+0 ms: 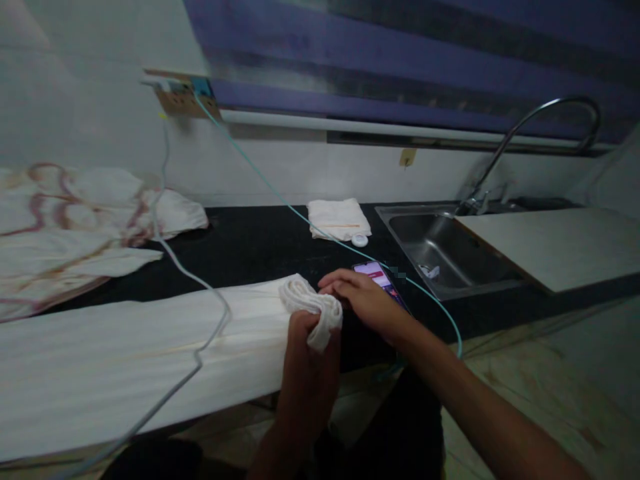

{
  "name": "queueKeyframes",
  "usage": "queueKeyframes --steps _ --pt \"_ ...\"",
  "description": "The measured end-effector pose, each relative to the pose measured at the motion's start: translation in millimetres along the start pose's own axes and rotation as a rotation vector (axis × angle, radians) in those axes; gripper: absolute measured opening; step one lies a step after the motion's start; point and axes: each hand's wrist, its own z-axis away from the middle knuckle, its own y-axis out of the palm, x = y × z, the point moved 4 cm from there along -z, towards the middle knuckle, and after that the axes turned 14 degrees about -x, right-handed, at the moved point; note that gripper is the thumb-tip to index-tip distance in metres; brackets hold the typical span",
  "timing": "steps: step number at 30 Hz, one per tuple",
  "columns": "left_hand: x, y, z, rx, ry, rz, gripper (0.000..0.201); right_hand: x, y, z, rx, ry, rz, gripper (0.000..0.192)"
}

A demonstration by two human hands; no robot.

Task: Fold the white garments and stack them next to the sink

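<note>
A long white cloth (140, 353) lies flat along the front of the black counter (260, 243). Its right end is bunched into a twisted wad (313, 307). My left hand (305, 330) grips that wad from below at the counter's edge. My right hand (357, 293) rests palm down beside it, fingertips touching the wad, partly covering a lit phone (377, 275) lying on the counter.
A folded white towel (339, 218) with a small round white object (359, 240) lies further back. A steel sink (440, 250) with a curved tap (540, 127) and a white board (555, 243) stand right. Patterned cloth (65, 227) is heaped left. Cables (200, 293) run from a wall socket (183, 93).
</note>
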Motion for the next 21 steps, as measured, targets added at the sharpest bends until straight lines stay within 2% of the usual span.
queueKeyframes --steps 2,4,7,10,11,12,14,17,19,21 --pt "-4 -7.2 -2 0.016 0.041 0.017 0.01 -11 1 19 -0.115 -0.18 -0.047 0.021" --pt "-8 -12.5 -4 0.076 0.111 0.03 0.015 -29 2 36 -0.259 -0.25 -0.106 0.023" --pt "-13 -18.5 -12 0.259 0.145 0.117 0.023 -54 7 55 -0.384 -0.268 -0.219 0.029" --pt "-12 -24.9 -24 0.44 0.077 0.205 0.021 -66 14 64 -0.447 -0.232 -0.311 0.04" --pt "-10 -26.8 -28 0.466 0.035 0.218 0.019 -68 17 66 -0.456 -0.203 -0.344 0.044" --pt "-8 -28.5 -33 0.454 -0.008 0.224 0.022 -68 21 66 -0.448 -0.17 -0.377 0.048" --pt "-3 -30.6 -40 0.353 -0.044 0.204 0.031 -67 32 66 -0.385 -0.121 -0.438 0.059" --pt "3 -29.0 -43 0.152 0.065 0.074 0.025 -64 50 61 -0.256 -0.105 -0.52 0.075" --pt "9 -26.1 -42 0.028 0.134 -0.101 0.022 -64 60 57 -0.219 -0.093 -0.573 0.081" --pt "17 -22.6 -40 -0.064 0.129 -0.277 0.039 -65 65 52 -0.219 -0.079 -0.569 0.082"
